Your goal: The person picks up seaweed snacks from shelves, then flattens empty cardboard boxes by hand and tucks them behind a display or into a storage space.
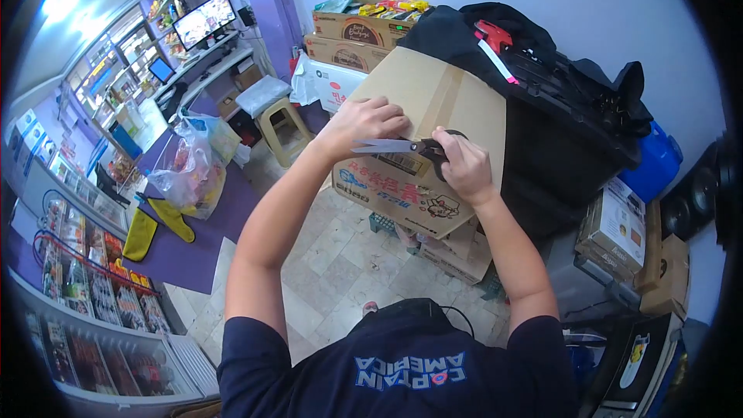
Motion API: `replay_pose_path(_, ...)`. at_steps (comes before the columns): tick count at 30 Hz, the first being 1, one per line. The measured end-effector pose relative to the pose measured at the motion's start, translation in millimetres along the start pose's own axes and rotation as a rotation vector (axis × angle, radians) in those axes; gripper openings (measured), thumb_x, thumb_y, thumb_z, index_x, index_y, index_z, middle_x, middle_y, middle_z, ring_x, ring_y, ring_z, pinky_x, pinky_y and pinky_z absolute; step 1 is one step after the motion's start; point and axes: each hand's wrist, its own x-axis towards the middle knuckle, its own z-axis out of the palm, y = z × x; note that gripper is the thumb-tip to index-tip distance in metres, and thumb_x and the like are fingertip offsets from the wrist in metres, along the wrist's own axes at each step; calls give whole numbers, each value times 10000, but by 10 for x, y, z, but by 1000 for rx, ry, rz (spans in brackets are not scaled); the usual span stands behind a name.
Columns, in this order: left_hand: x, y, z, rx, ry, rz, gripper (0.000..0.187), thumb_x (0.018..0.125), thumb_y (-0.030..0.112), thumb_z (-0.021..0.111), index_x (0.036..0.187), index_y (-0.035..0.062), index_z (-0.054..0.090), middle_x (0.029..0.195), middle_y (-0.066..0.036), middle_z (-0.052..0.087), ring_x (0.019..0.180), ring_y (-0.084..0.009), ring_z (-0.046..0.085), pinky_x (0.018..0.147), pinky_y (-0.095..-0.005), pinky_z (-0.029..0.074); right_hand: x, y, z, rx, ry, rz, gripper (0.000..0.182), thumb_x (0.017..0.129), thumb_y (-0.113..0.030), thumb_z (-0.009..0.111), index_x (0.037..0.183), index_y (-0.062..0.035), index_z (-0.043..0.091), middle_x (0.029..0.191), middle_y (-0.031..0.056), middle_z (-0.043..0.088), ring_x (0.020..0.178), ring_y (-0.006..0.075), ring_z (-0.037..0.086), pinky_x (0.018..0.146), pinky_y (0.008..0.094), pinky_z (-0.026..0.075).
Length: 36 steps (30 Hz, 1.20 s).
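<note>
A large cardboard box [387,186] with red and blue print stands in front of me, brown tape [445,101] running along its top. My right hand [463,162] is closed around the black handles of a pair of scissors [387,145]. The blades point left, slightly apart, in front of the box's upper edge. My left hand [370,125] rests at the box's top left edge, just above the blades, its fingers curled. Whatever those fingers may hold is hidden.
Behind the box are stacked cartons [348,50] of packets and a black cloth-covered pile [557,139] with a red tape gun [494,35]. Left are a stool [267,101] and a purple table [182,251] with plastic bags [193,170]. Boxes [615,224] stand right.
</note>
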Motion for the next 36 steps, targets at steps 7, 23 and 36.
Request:
replay_pose_path(7,123,-166,440,-143,89,116,373,745,228,678,1084,73,660,1152,-69,664,1027,-236,628,866,-357,531,-67,-52,7,159,-31,257,461,687,74,653,1125,-33,559,898,131,673,794,267,687,687,354,558)
replay_pose_path(23,-17,520,1735,-307,370,7,353,766,81,614,1101,-32,621,1066,-187,687,988,-283,682,827,-370,560,-1075,-1580,-386,1158,9,1592,364,857,-91,715,1150,35,541,828,62,620,730,145,634,684,284,538)
replay_pose_path(36,456,1314,2336,-511,337,67,362,741,44,632,1095,-33,632,1083,-180,679,1012,-296,667,860,-371,545,-1506,-1399,-515,979,136,1903,276,895,-206,696,1032,-5,566,798,52,601,670,133,613,618,295,554)
